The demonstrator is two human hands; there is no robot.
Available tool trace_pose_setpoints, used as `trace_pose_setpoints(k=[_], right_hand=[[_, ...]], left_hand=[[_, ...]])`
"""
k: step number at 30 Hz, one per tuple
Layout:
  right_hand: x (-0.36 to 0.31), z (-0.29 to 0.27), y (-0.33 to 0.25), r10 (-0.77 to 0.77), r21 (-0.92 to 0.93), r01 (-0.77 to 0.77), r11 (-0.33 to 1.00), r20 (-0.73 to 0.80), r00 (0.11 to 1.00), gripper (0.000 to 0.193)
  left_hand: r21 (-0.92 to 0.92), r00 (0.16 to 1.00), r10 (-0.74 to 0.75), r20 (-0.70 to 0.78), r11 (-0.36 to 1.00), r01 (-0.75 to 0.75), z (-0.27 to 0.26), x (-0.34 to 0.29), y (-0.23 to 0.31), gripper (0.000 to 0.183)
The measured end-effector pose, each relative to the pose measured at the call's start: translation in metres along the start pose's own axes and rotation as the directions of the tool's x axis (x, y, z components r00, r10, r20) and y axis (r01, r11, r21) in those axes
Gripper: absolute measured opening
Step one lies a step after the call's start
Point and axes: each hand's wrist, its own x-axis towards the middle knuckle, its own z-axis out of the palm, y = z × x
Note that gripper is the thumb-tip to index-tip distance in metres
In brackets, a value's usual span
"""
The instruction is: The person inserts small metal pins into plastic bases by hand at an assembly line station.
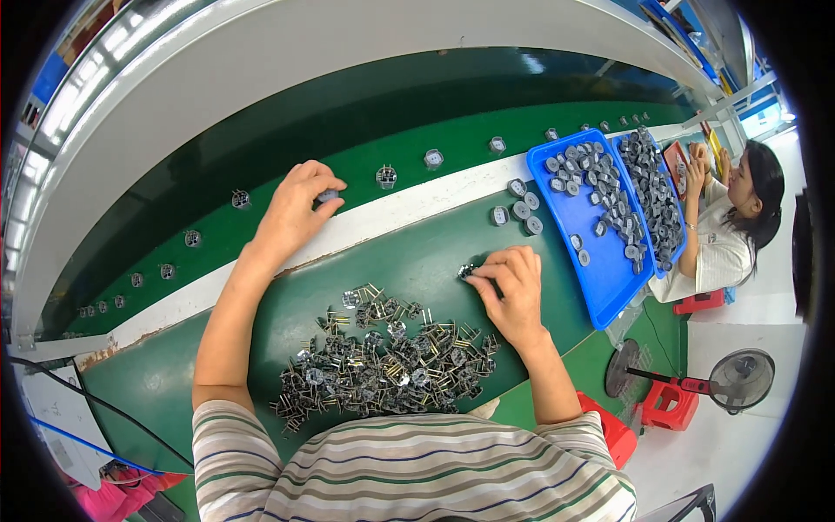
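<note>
Grey part [328, 197] is pinched in the left hand [298, 207] at the far edge of the surface [409, 248]; the right hand [515, 291], nearly closed, grips a dark component [466, 271] nearer mid-surface.

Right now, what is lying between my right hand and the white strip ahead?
In the head view, a few grey round parts lie there on the green table.

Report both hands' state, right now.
Left hand: closed, fingertips pinching a grey part.
Right hand: closed, fingertips pinching a small dark part.
</note>
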Motion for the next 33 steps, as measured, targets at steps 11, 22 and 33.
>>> trace_pose_setpoints(k=[11, 22, 33], right_hand=[[0.031, 0.022, -0.005, 0.059, 0.143, -0.077, 0.987, 0.131, 0.99, 0.016], [0.056, 0.06, -0.008, -0.047, 0.18, 0.024, 0.983, 0.125, 0.991, 0.02], [0.048, 0.039, -0.02, -0.014, 0.167, -0.024, 0.986, 0.222, 0.975, 0.023]], left_hand=[[-0.307, 0.956, 0.275, 0.102, 0.923, -0.232, 0.067, -0.006, 0.064, 0.054], [-0.129, 0.981, 0.184, 0.069, 0.976, -0.174, 0.067, -0.011, 0.055, 0.04], [-0.1, 0.991, 0.137, 0.002, 0.986, -0.136, 0.051, -0.012, 0.051, 0.035]])
